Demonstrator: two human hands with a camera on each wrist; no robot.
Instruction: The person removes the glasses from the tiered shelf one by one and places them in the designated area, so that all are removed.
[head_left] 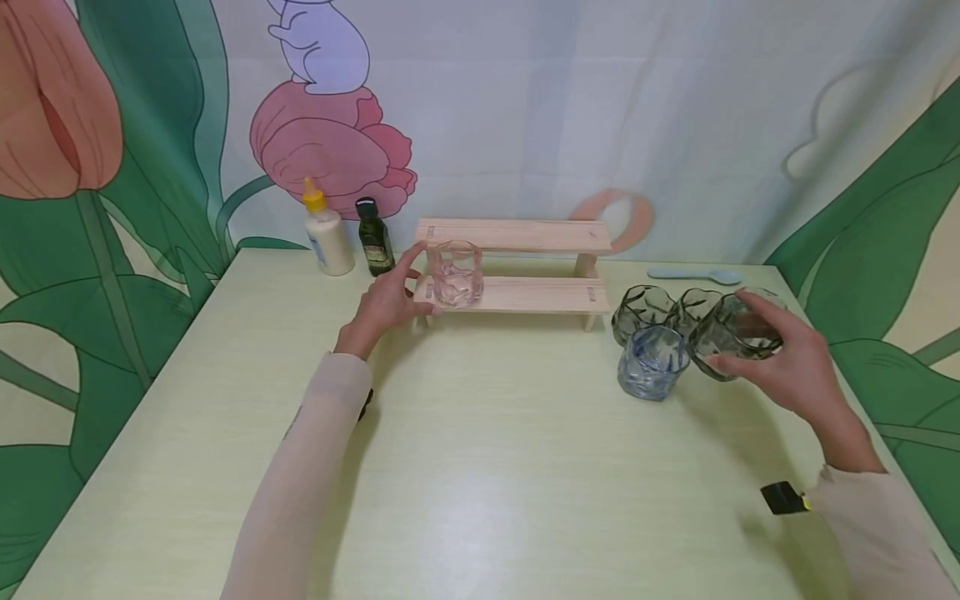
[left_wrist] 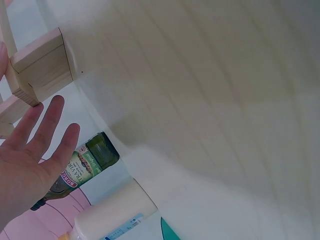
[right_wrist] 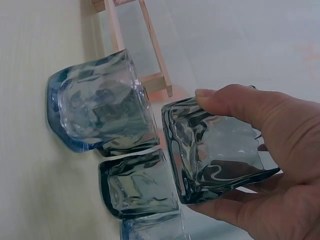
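In the head view my right hand [head_left: 795, 358] holds a smoky grey glass tumbler [head_left: 731, 337], thumb on one side and fingers on the other. The right wrist view shows this tumbler [right_wrist: 215, 150] raised above the rims of its neighbours. Beside it stand a blue tumbler [head_left: 652, 364] and more grey ones [head_left: 643, 312], partly hidden. My left hand [head_left: 386, 300] is at the left end of a two-step wooden stand [head_left: 540, 293], near a clear pinkish tumbler [head_left: 456, 275] on the lower step. Its fingers [left_wrist: 52, 120] are extended, one fingertip at the stand's corner.
Left of the stand are a dark green bottle [head_left: 375, 242] with a label and a cream squeeze bottle [head_left: 328, 237] with a yellow nozzle. A pale blue spoon [head_left: 695, 275] lies behind the tumblers. A printed curtain [head_left: 510, 125] hangs behind the table [head_left: 465, 467].
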